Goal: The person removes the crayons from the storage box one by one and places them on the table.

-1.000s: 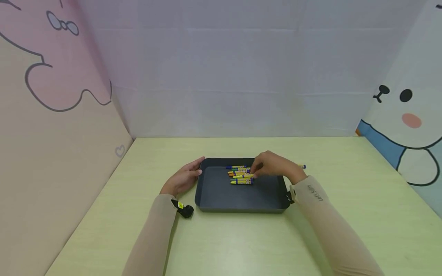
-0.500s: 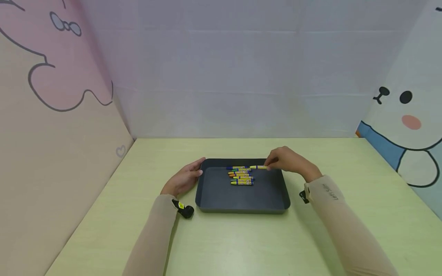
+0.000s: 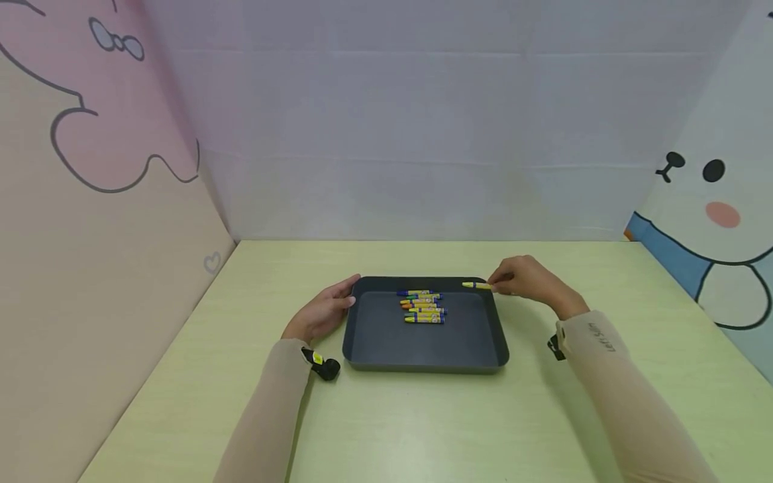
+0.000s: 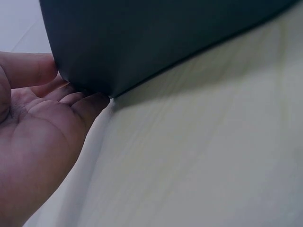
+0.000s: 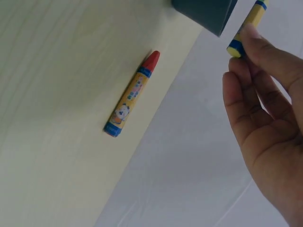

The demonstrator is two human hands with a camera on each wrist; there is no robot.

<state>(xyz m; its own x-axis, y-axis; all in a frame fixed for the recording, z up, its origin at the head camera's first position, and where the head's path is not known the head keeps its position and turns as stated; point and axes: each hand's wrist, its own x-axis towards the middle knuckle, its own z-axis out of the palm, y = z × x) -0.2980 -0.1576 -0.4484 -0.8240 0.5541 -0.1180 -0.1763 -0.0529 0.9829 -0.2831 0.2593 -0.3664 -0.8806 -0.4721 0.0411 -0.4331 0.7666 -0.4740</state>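
Desk (image 3: 398,429): pale and wood-toned, it is bearing everything I am inspecting. Tray (image 3: 386,345): dark grey, rectangular and shallow, it is sitting flat near the middle of the desk. My left hand (image 3: 323,312) is bracing the tray near its far left corner; the fingers are extending loosely against it, without wrapping round it. My right hand (image 3: 528,278) is hovering just outside the tray's far right corner, pinching one crayon between thumb and fingers. Inside the tray, toward the far side of its middle, a row of crayons (image 3: 425,306) is lying roughly side by side, tips pointing left. The yellow crayon (image 3: 477,286) in my pinch is hanging over the far right corner, its tip pointing in over the tray. The red crayon (image 5: 131,94) is lying alone on the desk, outside the tray, near my right hand in the right wrist view.

Finding: I am judging the step in hand to be shifting a single crayon across the tray's rim, direction uncertain. The next move is, in my judgement, calling for a light, steady pinch and clearance over that rim.
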